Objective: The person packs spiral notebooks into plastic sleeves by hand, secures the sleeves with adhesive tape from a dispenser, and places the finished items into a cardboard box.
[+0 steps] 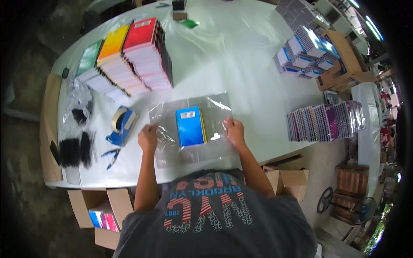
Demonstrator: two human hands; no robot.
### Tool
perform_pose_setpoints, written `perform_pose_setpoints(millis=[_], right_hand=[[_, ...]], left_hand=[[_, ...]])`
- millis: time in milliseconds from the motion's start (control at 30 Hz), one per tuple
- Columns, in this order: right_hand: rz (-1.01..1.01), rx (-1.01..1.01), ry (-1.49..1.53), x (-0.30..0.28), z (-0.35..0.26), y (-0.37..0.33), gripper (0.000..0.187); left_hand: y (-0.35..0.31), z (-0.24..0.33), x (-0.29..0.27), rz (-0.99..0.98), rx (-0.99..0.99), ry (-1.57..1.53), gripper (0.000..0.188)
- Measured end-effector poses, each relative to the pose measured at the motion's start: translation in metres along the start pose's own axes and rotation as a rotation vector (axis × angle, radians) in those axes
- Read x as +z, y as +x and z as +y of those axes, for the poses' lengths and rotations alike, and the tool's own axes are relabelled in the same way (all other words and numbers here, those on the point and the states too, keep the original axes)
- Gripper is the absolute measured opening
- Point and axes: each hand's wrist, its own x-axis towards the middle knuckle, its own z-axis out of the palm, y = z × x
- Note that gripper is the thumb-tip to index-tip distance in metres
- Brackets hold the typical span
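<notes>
A stack of notebooks with a blue cover lies on a clear plastic sheet at the near middle of the table; a yellow edge shows along its right side. My left hand is closed on the sheet's left edge. On the opposite side my right hand pinches the sheet's right edge. Left of my left hand sit a blue tape dispenser with a roll of pale tape and a pair of blue-handled snips.
Tall stacks of green, yellow and red notebooks stand at the far left. Black binding pieces lie near the left edge. Spiral notebooks and a cardboard box occupy the right. An open carton is below the near left edge.
</notes>
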Motion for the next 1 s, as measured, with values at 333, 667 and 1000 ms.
perform_pose_setpoints(millis=[333,667,1000], right_hand=[[0.036,-0.154,0.028,0.005,0.008,0.009,0.044],[0.022,-0.029,0.035,-0.002,-0.016,-0.007,0.040],[-0.030,-0.215,0.106,-0.007,-0.063,-0.026,0.040]], left_hand=[[-0.006,0.008,0.016,0.158,0.069,-0.031,0.015],[-0.019,0.048,0.001,0.007,-0.007,-0.040,0.032],[-0.019,0.024,-0.017,-0.390,-0.091,-0.788,0.047]])
